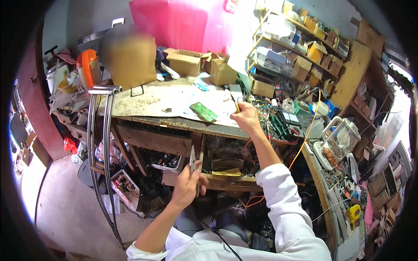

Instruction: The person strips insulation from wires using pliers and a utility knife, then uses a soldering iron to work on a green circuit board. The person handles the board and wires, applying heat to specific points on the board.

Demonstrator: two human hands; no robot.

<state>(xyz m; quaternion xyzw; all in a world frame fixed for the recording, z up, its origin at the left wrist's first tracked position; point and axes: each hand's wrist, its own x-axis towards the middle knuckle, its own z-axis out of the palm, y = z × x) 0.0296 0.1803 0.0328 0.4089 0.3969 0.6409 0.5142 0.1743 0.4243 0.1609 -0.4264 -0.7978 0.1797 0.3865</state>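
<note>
Above my lap, in front of the bench, my left hand (187,185) is closed around a grey pointed metal tool that looks like scissors (193,155). The tips point up toward the bench, and the fingers partly cover the handles. My right hand (247,118) reaches over the bench edge, closed on a thin yellow-and-dark tool (235,103); its exact kind is too small to tell. A green circuit board (203,112) lies on the pale bench sheet (148,102), left of my right hand and apart from it.
Tangled wires and electronic parts (278,113) crowd the bench's right side. An orange cable (312,126) runs down past my right arm. Cardboard boxes (185,63) stand behind. A bent metal tube frame (104,130) leans at the left. Packed shelves (300,48) rise at the back right.
</note>
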